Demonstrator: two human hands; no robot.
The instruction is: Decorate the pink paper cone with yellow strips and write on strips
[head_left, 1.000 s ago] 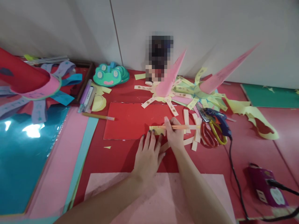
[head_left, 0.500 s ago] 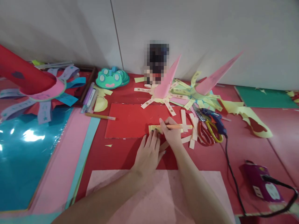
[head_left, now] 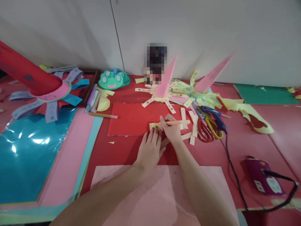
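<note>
My right hand [head_left: 172, 128] is closed round an orange pen [head_left: 182, 122], its writing end at a small yellow paper strip [head_left: 152, 126]. Flat on that strip press the fingertips of my left hand [head_left: 150, 146], fingers stretched out. The strip lies on a red board [head_left: 129, 117], and the fingers hide part of it. Several pale paper strips [head_left: 194, 128] lie loose to the right of my right hand. Beyond the board stands a pink paper cone [head_left: 166, 81] with lettered strips spreading from its base.
Red-handled scissors [head_left: 205, 129] and a blue glue gun [head_left: 215, 116] lie at the right, its cord running to a purple box [head_left: 264, 175]. Green frog cutouts [head_left: 113, 80], a brown marker [head_left: 103, 115] and a red paper tube [head_left: 30, 72] are leftward. A pink sheet [head_left: 150, 194] lies in front.
The view has shifted slightly. My right hand has tilted the pen a little; my left hand stays on the yellow strip.
</note>
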